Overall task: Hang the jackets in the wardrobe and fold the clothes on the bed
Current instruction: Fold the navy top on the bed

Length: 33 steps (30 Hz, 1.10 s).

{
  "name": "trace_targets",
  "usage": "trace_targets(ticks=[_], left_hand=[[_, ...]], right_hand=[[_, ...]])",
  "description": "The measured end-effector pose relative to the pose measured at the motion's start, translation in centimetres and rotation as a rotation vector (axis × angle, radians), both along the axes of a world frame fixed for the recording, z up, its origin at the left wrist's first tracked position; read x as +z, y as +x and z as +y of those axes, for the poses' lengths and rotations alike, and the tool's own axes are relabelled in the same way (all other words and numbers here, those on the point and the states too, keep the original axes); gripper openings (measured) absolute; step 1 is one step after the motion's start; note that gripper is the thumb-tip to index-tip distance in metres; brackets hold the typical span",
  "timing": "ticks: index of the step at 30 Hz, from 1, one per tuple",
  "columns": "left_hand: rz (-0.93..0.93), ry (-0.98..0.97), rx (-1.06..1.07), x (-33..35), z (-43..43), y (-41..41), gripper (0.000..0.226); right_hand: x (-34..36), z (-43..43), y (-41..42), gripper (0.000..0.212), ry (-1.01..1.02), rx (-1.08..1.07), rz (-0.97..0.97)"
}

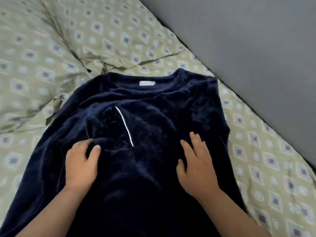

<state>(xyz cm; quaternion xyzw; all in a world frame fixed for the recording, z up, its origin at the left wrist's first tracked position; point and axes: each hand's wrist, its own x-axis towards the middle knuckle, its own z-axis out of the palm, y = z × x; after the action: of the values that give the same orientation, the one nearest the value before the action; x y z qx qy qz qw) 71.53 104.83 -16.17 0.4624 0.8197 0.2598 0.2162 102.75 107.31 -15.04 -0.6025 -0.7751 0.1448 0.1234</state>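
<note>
Through the head camera I am seeing a navy top (pixel 145 194) lying spread on the patterned bedsheet (pixel 273 168), with its collar pointing away and a white label (pixel 147 83) showing at the neck. The left hand (pixel 80 166) is pinching a fold of the top beside its white-trimmed pocket (pixel 106 124). The right hand (pixel 195 165) is resting flat on the cloth, fingers spread. A pillow (pixel 34 65) is lying at upper left.

This is a bedroom in a home. It shows in the bed (pixel 266 161), covered in rumpled olive-beige cotton printed with diamonds and circles, and in a pillow (pixel 111 31) of the same print at its head. A plain grey wall (pixel 256 48) runs close along the mattress edge. A navy fleece top (pixel 153 182) lies spread on the bedding: everyday household laundry.
</note>
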Motion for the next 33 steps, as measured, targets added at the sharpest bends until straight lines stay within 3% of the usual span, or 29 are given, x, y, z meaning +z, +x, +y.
trace_targets(ticks=[3,6,8,10,12,15,19,23,25,27,28,30,33], left_hand=[[-0.426,0.024,0.244,1.6,3.5,-0.3,0.045],[-0.553,-0.009,0.231,1.8,6.7,0.3,0.051],[-0.542,0.027,0.24,1.8,8.2,1.4,0.057],[-0.555,0.094,0.197,2.0,9.5,2.3,0.041],[-0.564,0.275,0.126,2.9,11.1,1.9,0.046],[-0.394,0.461,0.096,3.1,13.6,-0.8,0.052],[-0.218,0.172,0.17,-1.7,13.5,-3.7,0.052],[-0.229,0.175,0.135,-4.0,13.3,-4.7,0.059],[-0.245,0.191,0.146,-4.3,13.2,-5.0,0.06],[-0.287,0.211,0.151,-4.3,13.2,-5.0,0.06],[-0.332,0.243,0.148,-4.2,13.1,-4.9,0.06],[-0.405,0.301,0.136,-4.1,13.0,-5.1,0.065],[-0.478,0.272,0.178,-4.3,13.0,-5.6,0.071]], right_hand=[[-1.1,6.4,-3.6,0.062,-0.008,0.031,-0.04],[-3.3,8.0,-6.3,0.066,-0.082,-0.028,-0.162],[-4.4,7.6,-7.1,0.068,-0.056,-0.087,-0.199],[-5.0,7.5,-7.1,0.069,-0.027,-0.104,-0.196],[-5.4,7.5,-6.9,0.069,-0.011,-0.095,-0.199],[-5.6,7.6,-6.7,0.069,0.016,-0.092,-0.153],[-5.3,7.0,-6.7,0.067,0.114,-0.001,-0.082],[-3.3,10.1,-6.6,0.051,0.129,-0.076,0.183],[-1.6,14.4,-6.3,0.051,0.098,-0.115,0.086],[-0.7,19.0,-5.6,0.049,-0.132,-0.089,-0.083],[-0.3,21.0,-5.4,0.039,-0.226,-0.055,-0.135],[0.3,24.0,-5.1,0.019,-0.167,-0.068,-0.151],[0.1,25.9,-4.7,0.029,0.013,-0.305,-0.023]])
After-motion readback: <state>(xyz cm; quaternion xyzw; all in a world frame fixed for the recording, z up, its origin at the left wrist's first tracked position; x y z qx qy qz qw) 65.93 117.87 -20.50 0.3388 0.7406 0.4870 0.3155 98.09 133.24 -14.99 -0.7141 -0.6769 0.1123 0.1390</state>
